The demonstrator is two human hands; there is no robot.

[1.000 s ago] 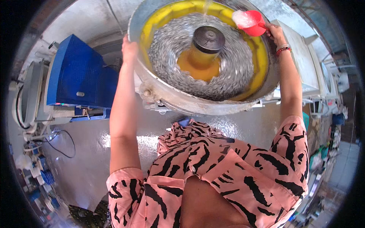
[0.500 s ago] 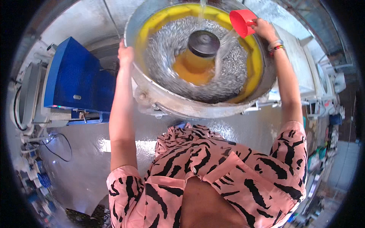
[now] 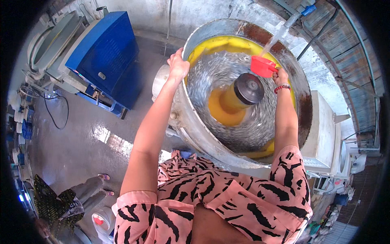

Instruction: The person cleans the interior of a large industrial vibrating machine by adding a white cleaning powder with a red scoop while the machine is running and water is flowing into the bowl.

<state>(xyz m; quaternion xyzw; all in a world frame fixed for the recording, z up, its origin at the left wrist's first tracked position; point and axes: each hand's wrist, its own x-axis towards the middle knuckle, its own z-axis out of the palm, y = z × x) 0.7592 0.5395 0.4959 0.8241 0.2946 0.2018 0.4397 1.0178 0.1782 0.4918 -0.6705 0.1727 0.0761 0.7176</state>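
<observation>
A large round metal tub (image 3: 304,103) with a yellow lining holds many small silvery pieces (image 3: 205,83), blurred by swirling motion. At its centre rises a yellow post with a black cap (image 3: 248,89). My left hand (image 3: 178,65) is closed over the tub's left rim. My right hand (image 3: 280,76) grips the handle of a red plastic dipper (image 3: 263,67), held above the pieces on the far right side. A stream of water (image 3: 271,42) runs from a pipe with a blue tap (image 3: 308,10) down to the dipper. What the dipper contains is hard to see.
A blue machine cabinet (image 3: 103,53) stands to the left, beside another round tub (image 3: 57,42). A pale box-like housing (image 3: 321,130) adjoins the right side. The grey floor (image 3: 69,142) looks wet. Another person (image 3: 69,199) is at the lower left, near a white bucket (image 3: 103,221).
The dipper was tipped, pouring water over the pieces; now it sits more level under the running stream. My view has swung, bringing the tap and the other person into sight.
</observation>
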